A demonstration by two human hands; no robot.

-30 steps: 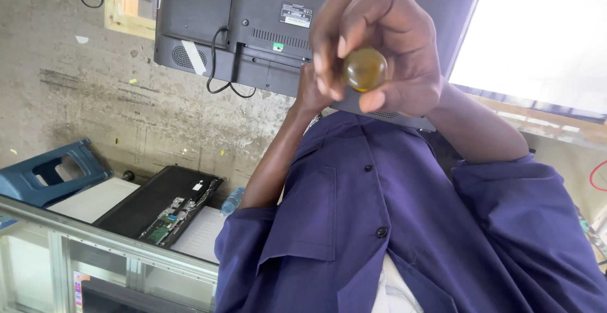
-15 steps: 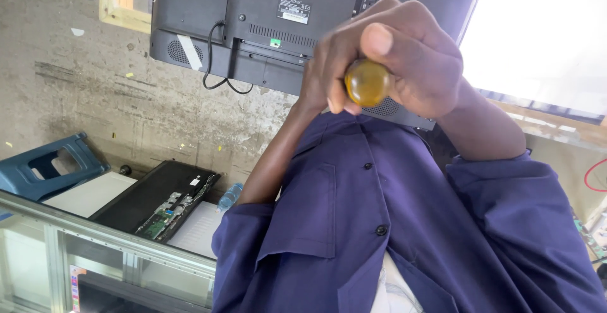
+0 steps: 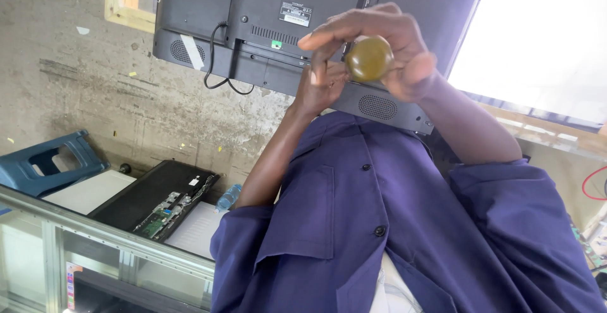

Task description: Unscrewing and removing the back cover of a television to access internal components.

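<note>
Worker holding olive ball (image 3: 369, 58) over TV back (image 3: 253, 9): right hand (image 3: 408, 57) wrapping it, left hand (image 3: 322, 84) pinching its side, hands together. Ball not set down; opened laptop (image 3: 158, 202) lying untouched.

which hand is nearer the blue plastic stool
Left. The left hand sits on the blue plastic stool side of the round olive-brown knob; the right hand, gripping that knob, is farther from the stool.
</note>
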